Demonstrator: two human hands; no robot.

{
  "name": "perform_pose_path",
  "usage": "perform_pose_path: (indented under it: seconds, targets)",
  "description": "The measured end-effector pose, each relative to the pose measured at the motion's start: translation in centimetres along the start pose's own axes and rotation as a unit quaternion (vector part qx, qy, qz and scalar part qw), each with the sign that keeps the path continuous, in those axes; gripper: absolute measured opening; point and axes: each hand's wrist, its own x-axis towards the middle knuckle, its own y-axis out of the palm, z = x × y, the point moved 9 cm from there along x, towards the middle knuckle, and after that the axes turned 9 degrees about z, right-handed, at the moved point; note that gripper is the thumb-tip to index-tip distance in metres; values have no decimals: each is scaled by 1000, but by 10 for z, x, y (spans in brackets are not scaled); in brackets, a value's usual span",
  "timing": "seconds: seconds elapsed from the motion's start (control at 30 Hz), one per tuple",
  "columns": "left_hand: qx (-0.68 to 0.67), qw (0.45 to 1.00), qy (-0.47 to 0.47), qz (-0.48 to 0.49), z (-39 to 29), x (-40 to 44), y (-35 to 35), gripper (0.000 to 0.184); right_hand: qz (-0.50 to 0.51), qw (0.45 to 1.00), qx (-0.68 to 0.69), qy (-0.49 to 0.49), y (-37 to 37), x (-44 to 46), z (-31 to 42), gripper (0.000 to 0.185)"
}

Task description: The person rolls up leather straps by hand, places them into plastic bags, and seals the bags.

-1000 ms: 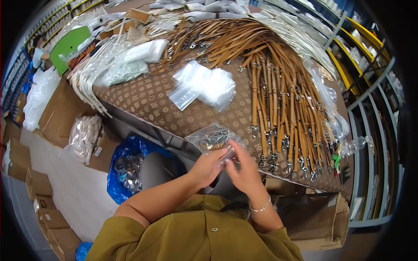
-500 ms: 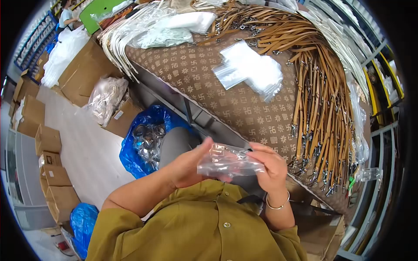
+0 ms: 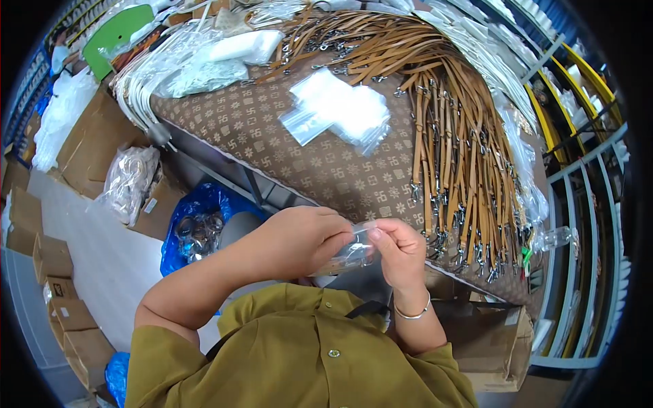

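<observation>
A clear plastic bag (image 3: 352, 254) hangs between my two hands over my lap, near the table's front edge; what lies inside is too small to make out. My left hand (image 3: 307, 239) is closed on the bag's top edge from the left. On the right, my right hand (image 3: 400, 250) pinches the same edge between thumb and fingers. Beyond them, a stack of empty clear bags (image 3: 340, 107) lies on the patterned brown tabletop (image 3: 272, 146). Tan straps with metal clips (image 3: 456, 163) are spread to the right of the stack.
White straps (image 3: 136, 88) and plastic packs lie at the back left. Below the table edge is a blue bag (image 3: 178, 224) of wrapped items. Cardboard boxes (image 3: 88, 153) stand left, another box (image 3: 496, 340) lower right, shelving (image 3: 588, 204) at right. A person (image 3: 60, 53) is far left.
Both hands have moved from spread around the bag to its top edge, now close together. The bag hangs lower from them. The camera view has shifted.
</observation>
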Motion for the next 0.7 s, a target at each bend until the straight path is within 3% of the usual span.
perform_pose_path:
  seconds: [0.1,0.23,0.53,0.7]
  targets:
    - [-100,994,-18,-50,-4,10,-7,10,-14,1000,-5,-4,-5,-2,1,8]
    - [-126,990,2,-61,-2,18,0,7,-32,999,10,-25,-9,-4,6,6]
    - [-124,990,-19,-71,-2,27,8,6,-60,995,6,-74,-10,-8,11,6]
    - [-50,992,19,-115,-5,22,2,7,-108,989,42,-90,-19,-10,7,6]
